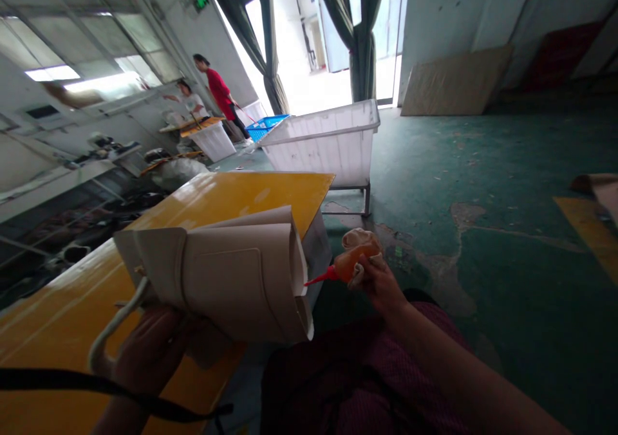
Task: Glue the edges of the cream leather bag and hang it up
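Observation:
A beige handbag with a rounded handle lies on its side above the table, its edge panel facing right. My left hand is closed on its lower left part; the fingertips are hidden beneath it. In my right hand is a squeeze bottle, orange with a long red nozzle. A crumpled pale cloth is bunched around the bottle. The nozzle tip points left and is at the bag's right edge; whether it touches I cannot tell.
The bag is over a yellow-topped table. Beyond stands a large white tub on a metal frame, with a blue basket beside it. Two people are at the back left. A brown board leans on the far wall.

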Motion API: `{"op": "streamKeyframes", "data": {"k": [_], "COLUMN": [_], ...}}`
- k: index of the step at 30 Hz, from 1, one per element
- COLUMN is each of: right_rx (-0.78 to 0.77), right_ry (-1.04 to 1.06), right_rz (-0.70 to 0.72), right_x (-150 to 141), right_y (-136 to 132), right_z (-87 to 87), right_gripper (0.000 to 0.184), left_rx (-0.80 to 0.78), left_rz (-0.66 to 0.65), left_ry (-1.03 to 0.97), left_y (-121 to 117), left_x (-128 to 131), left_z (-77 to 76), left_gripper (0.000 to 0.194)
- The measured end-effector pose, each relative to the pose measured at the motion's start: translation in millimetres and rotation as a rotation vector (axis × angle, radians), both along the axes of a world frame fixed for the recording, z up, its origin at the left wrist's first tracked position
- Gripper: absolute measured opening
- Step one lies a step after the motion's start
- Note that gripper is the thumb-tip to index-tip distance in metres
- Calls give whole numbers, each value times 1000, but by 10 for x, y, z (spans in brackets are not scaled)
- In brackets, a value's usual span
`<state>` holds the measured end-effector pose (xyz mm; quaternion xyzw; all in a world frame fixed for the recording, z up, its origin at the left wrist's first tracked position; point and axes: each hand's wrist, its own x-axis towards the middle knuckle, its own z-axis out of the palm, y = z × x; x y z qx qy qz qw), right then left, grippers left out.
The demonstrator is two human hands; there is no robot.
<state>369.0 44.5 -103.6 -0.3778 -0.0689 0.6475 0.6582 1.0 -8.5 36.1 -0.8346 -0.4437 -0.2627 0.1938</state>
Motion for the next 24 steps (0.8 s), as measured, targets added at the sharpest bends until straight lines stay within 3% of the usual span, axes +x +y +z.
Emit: {"op": "streamKeyframes", "data": {"k": [10, 18, 24], "right_rx": [0, 45, 49], "right_ry": [-1, 19, 5], "right_rz": [-61, 31, -16], "right_x": [-22, 8, -5], "right_y": [-170, -298, -330], "right_z": [103, 172, 166], "right_gripper": [69, 59, 62], "left_rx": [21, -14, -34], "left_rz": [-20, -31, -8], "left_ry": [117, 71, 57], "left_y": [-57, -109, -159], "left_x": [43, 79, 45], "left_z": [51, 70, 16], "left_gripper": [24, 23, 22]}}
